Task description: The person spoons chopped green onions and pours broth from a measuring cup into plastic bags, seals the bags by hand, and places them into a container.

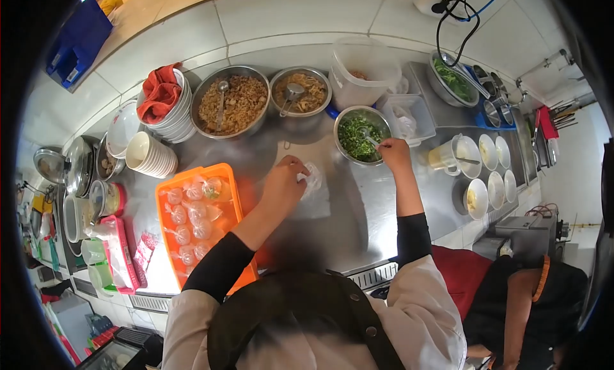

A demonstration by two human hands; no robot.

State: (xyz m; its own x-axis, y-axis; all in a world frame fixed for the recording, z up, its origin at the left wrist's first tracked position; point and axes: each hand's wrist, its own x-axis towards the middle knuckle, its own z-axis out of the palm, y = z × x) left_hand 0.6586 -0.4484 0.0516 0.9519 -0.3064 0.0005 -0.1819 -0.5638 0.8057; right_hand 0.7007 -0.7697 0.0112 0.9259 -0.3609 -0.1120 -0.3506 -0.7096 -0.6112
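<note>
My left hand [287, 181] is closed around a small clear plastic bag [312, 181] above the steel counter. In my right hand [394, 154] is the handle of a spoon [369, 138], whose head rests in a metal bowl of chopped greens [355, 132]. An orange tray [236, 192] sits to the left of my left hand, with several tied clear bags [197, 210] in it. Behind the hands stand a bowl of brown minced food [242, 104] with a spoon and a bowl of brown sliced food [311, 96] with a ladle.
Stacked white bowls [176, 124] with a red cloth [160, 92] and stacked cups [150, 154] stand at left. A clear bucket [358, 72] and a plastic container [419, 117] are behind. At right are a jug [443, 157], several small white bowls [476, 199] and a person in black [543, 306].
</note>
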